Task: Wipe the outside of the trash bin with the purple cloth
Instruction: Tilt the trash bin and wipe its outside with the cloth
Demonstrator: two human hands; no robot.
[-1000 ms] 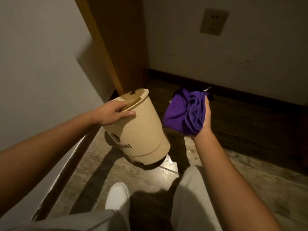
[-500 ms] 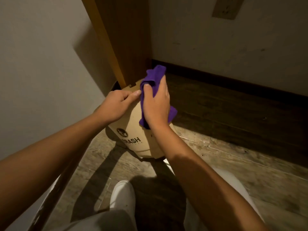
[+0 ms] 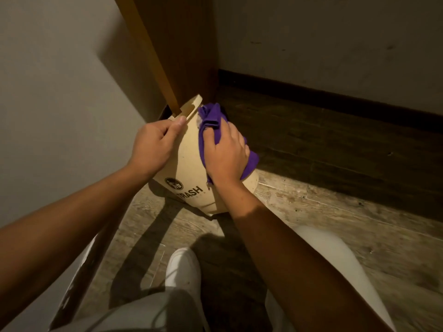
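Hands work on a cream-coloured, round plastic trash bin (image 3: 189,173) that stands tilted on the worn wooden plank floor (image 3: 323,212), its open top leaning away toward the corner where a brown wooden door frame (image 3: 172,51) meets the wall. Black lettering reading "TRASH" and a round black logo show low on the near side of the bin. The left hand (image 3: 153,144) has its grip clenched on the bin's upper rim, fingers curled over the edge and the thumb laid along the rim just below a notch cut into it. The right hand (image 3: 225,156) presses a crumpled purple cloth (image 3: 211,118) flat against the bin's outer right side, its grip grasping the fabric between palm and wall; folds of the cloth bunch up beyond the fingertips near the rim, and another bit shows past the heel of the hand lower down. Both bare forearms reach in from the bottom of the view. Below them a white shoe (image 3: 184,267) rests on the floor, with pale trouser legs (image 3: 330,255) to either side. A dark skirting board (image 3: 335,92) runs along the base of the off-white far wall (image 3: 335,39), and a darker band of floor lies in front of it.
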